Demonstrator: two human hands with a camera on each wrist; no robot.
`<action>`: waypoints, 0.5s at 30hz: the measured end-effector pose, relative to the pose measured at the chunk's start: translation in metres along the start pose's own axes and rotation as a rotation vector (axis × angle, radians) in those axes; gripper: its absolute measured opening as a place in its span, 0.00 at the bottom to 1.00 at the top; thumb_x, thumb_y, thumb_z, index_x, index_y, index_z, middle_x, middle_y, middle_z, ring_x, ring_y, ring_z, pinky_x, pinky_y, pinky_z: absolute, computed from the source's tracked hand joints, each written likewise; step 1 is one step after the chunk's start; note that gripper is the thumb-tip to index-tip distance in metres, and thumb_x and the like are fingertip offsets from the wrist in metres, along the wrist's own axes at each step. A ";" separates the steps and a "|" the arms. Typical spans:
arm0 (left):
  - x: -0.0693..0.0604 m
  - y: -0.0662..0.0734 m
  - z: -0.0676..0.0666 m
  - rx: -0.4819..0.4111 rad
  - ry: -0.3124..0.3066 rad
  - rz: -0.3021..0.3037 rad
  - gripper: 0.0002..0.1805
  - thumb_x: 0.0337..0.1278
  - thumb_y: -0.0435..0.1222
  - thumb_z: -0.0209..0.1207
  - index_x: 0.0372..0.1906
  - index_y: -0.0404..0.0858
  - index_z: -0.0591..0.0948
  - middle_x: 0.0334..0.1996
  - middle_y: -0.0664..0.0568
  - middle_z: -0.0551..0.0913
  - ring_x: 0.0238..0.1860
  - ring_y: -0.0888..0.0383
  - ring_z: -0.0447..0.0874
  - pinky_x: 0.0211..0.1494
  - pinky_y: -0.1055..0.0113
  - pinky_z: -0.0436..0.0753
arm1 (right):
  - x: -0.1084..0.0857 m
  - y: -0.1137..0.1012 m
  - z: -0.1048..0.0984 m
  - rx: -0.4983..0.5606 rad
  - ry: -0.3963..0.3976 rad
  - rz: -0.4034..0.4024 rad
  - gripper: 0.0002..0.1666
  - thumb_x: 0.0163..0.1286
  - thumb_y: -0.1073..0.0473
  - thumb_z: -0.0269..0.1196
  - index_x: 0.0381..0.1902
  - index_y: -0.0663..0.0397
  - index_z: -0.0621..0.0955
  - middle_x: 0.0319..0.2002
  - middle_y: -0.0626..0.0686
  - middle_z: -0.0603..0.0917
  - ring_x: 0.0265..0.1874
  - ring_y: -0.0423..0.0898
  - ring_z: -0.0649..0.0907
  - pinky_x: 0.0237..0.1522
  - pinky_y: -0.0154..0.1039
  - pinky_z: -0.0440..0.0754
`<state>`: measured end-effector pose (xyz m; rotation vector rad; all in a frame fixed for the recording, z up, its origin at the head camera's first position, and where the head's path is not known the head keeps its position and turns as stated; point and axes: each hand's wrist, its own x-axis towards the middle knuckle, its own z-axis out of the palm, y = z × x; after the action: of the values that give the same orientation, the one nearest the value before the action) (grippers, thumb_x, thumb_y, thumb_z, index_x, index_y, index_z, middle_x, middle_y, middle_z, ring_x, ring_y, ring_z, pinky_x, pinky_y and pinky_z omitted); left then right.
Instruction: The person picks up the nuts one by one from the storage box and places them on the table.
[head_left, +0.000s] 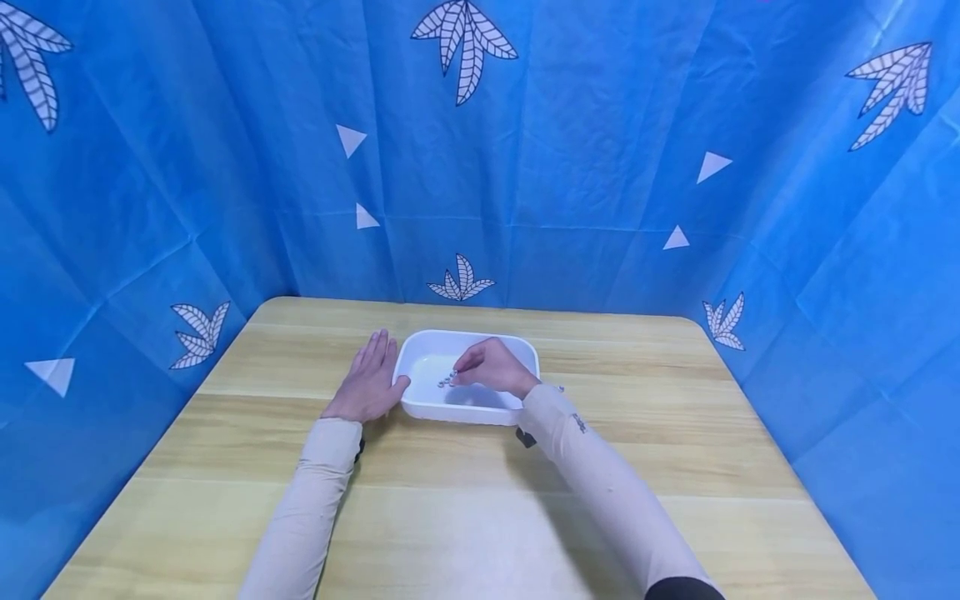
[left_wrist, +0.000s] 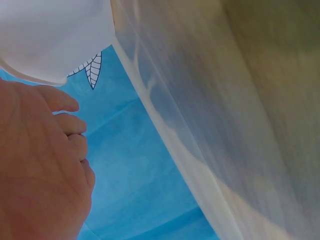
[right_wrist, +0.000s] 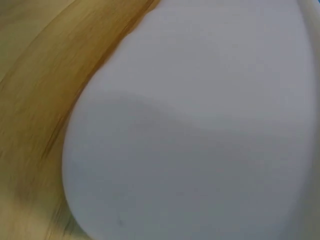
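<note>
On the floor of the white tray (head_left: pixel 459 413), about midway between its left and right edges, lie small silvery pieces (head_left: pixel 441 384); my right grip (head_left: pixel 491 365) is over them, fingertips drawn close, though whether one is pinched I cannot tell. My left grip (head_left: pixel 367 385) lies straight-fingered beside the tray's left edge, thumb at the rim. Estimate: pieces light, hard, apt to skid on a smooth floor; best taken singly, by opposite sides, between thumb and forefinger tips.

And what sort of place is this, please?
Probably a curtained-off tabletop workspace: blue leaf-patterned cloth hangs behind and beside a wood-grain table, where a white tray stands.
</note>
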<state>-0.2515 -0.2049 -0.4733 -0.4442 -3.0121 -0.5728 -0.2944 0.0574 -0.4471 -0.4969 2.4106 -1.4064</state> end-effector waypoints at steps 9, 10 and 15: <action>0.000 0.001 0.001 0.000 -0.004 0.001 0.43 0.76 0.47 0.44 0.80 0.22 0.47 0.83 0.30 0.39 0.85 0.34 0.34 0.87 0.41 0.41 | -0.009 0.001 -0.006 0.005 0.018 0.006 0.09 0.60 0.62 0.77 0.39 0.53 0.91 0.38 0.51 0.94 0.42 0.42 0.89 0.64 0.47 0.79; 0.000 0.001 0.002 0.001 -0.005 0.001 0.43 0.76 0.47 0.44 0.80 0.22 0.47 0.83 0.30 0.39 0.85 0.34 0.34 0.87 0.41 0.41 | -0.010 0.001 -0.007 0.004 0.015 0.007 0.09 0.60 0.62 0.76 0.39 0.53 0.91 0.38 0.51 0.94 0.42 0.42 0.89 0.64 0.47 0.78; 0.000 0.000 0.002 0.002 -0.012 -0.015 0.43 0.76 0.48 0.43 0.80 0.22 0.46 0.83 0.29 0.37 0.85 0.33 0.33 0.87 0.40 0.40 | -0.014 0.000 -0.007 -0.001 0.017 -0.003 0.09 0.60 0.62 0.76 0.39 0.53 0.91 0.38 0.51 0.94 0.42 0.42 0.89 0.64 0.47 0.79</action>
<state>-0.2512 -0.2038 -0.4753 -0.4266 -3.0296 -0.5695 -0.2847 0.0693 -0.4420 -0.4911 2.4247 -1.4171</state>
